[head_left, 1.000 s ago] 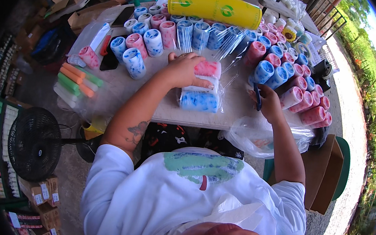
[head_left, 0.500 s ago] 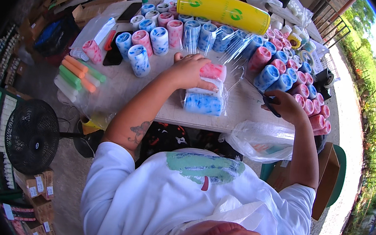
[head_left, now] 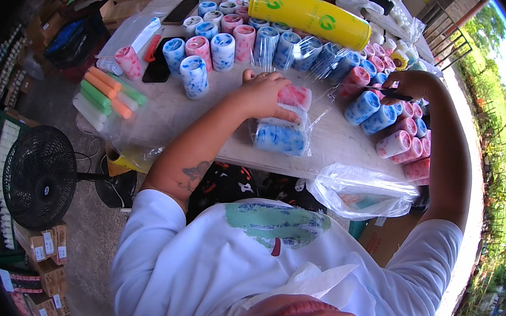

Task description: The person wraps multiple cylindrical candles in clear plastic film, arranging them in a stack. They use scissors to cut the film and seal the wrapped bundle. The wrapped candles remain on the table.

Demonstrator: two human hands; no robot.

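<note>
1. Plastic film wraps a bundle of three marbled cylinders, probably wax candles, lying on the table in front of me, near its closest edge.
2. My left hand lies over the bundle from the left, fingers on the red candle, thumb across the white candle; this grip spans a narrow part of the row.
3. My right hand is closed round a dark tool, scissors as far as I can tell, well apart from the bundle, by the clustered candles.
4. I judge each candle stiff, moderately heavy and liable to chip; the film seems light, soft and slippery.
5. Best hold: palm down across the middle; pinching loose film alone would probably let the candles shift.
6. Their long axes run left to right, nearly along the table's near edge, right ends dipping slightly toward me: blue candle nearest, white between, red farthest.
</note>
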